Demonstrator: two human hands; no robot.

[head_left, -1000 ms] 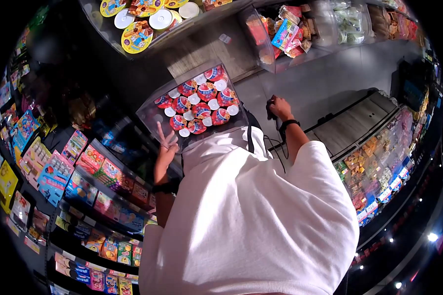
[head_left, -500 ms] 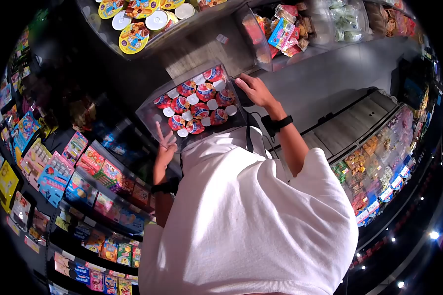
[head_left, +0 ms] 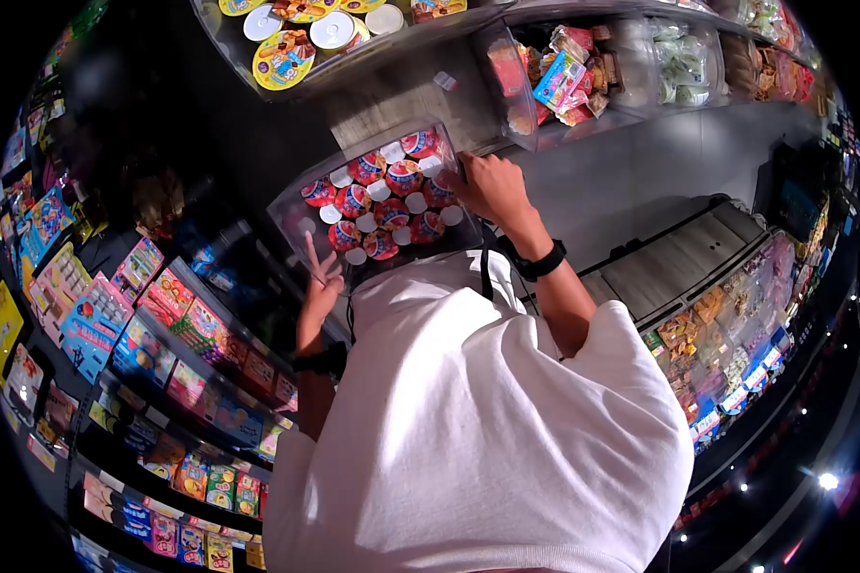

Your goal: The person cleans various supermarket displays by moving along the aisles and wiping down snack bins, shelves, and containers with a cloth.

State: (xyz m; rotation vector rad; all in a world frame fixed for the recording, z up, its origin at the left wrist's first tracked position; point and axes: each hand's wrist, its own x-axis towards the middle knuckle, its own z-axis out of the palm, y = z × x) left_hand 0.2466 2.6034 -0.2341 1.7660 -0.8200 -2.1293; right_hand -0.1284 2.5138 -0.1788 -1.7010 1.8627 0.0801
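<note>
A clear plastic bin [head_left: 287, 198] is in front of my white shirt, packed with red-and-blue snack cups [head_left: 393, 213], several showing their white undersides or lids. My left hand [head_left: 322, 275] is at the bin's near left corner, two fingers stretched along its wall and the others bent. On the opposite side, my right hand [head_left: 495, 188] has its fingers curled over the bin's right edge, knuckles up. The fingertips of the right hand are hidden behind the wall. Both wrists wear dark bands.
Ahead is a display with a bin of yellow cups [head_left: 284, 60] and a bin of wrapped sweets [head_left: 566, 81]. A wood-patterned surface [head_left: 382, 105] lies between them. Shelves of boxed candy [head_left: 186, 329] stand left; bagged snacks [head_left: 726, 334] fill a rack at right.
My right hand has curled its fingers over the bin's edge, where they lay stretched out before. The view has shifted slightly, while the left hand keeps its place on the bin.
</note>
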